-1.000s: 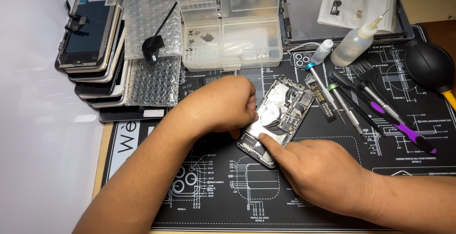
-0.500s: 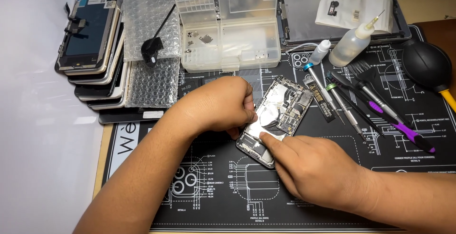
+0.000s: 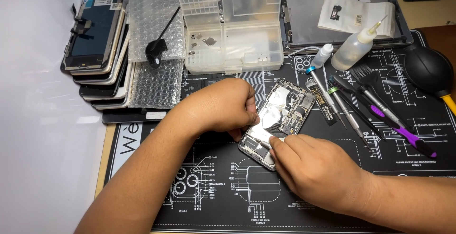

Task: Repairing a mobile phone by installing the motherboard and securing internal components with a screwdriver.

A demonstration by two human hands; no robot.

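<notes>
Left hand (image 3: 223, 108) and right hand (image 3: 316, 172) — both closed, gripping opened phone (image 3: 280, 115) — beside yellow-labelled black strip (image 3: 319, 100).

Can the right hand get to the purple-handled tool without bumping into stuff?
Probably yes. The right hand rests on the opened phone, and the purple-handled tool lies to its right on the black mat, with only bare mat between.

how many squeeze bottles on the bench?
2. A large clear bottle with a needle tip sits at the mat's top edge, and a small white-capped bottle lies just left of it. None looks hidden.
</notes>
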